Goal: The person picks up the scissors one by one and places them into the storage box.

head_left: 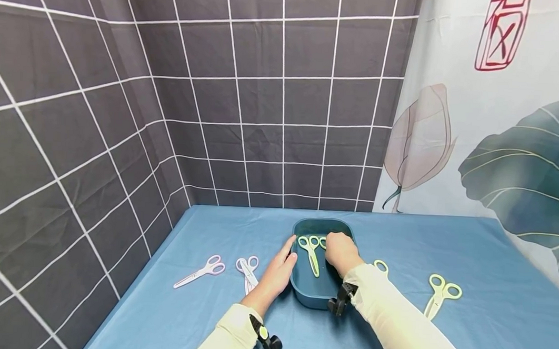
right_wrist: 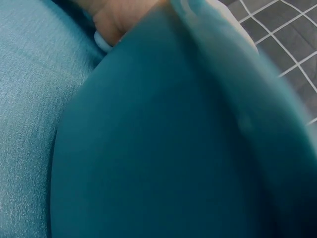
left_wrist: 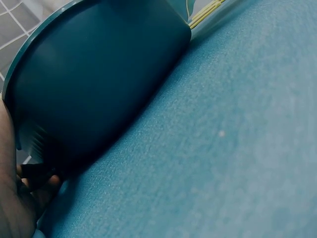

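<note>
A dark teal rectangular bin [head_left: 313,301] stands on the blue cloth. In it lies a pair of light green scissors [head_left: 313,258], handles toward the far end. My right hand [head_left: 343,253] is inside the bin at its right side, fingers curled on a second pair of green scissors [head_left: 323,242]; only one handle loop shows past the hand. My left hand [head_left: 279,269] rests along the bin's left side with fingers fairly straight. In the left wrist view, the left hand [left_wrist: 15,198] touches the outer wall near its base. The right wrist view shows mostly the bin wall [right_wrist: 148,148].
Left of the bin lie pink-handled scissors [head_left: 203,270] and another pair [head_left: 248,270], partly behind the left hand. To the right are green scissors [head_left: 439,294] and another green handle [head_left: 381,266], partly hidden by the sleeve. A dark gridded curtain [head_left: 259,99] stands behind.
</note>
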### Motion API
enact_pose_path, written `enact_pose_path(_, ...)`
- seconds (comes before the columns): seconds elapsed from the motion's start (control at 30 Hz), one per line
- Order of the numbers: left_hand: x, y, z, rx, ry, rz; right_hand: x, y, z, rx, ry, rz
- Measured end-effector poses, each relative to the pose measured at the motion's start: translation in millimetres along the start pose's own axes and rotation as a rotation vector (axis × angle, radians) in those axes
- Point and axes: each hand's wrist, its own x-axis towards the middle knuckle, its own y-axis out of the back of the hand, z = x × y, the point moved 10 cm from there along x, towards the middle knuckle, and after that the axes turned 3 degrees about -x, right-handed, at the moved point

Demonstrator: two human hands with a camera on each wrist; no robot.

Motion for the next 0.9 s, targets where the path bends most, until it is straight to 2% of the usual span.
enact_pose_path(0.17,-0.7,0.1,-0.1,-0.004,0.006,-0.001,0.3,-3,0,0.005,-0.009,-0.030)
enact_pose_path(0.37,-0.8,-0.3,0.0,-0.007,0.007,-0.005,-1.0,-2,0,0.015,-0.017,-0.025)
enact_pose_path(0.47,-0.6,-0.9,0.0,-0.002,0.012,-0.006,-3.8,4,1,0.056,-0.026,-0.003)
enact_pose_path(0.63,0.4,-2.0,0.7,-0.004,0.010,-0.008,-15.1,34,6,0.206,-0.022,0.149)
enact_pose_path(0.77,0.8,-0.3,2.5,-0.017,0.008,0.000,-33.1,58,14,0.334,0.015,0.295)
enact_pose_path(0.9,-0.6,0.6,2.0,-0.004,0.015,0.000,-54.8,77,27,0.377,0.055,0.465)
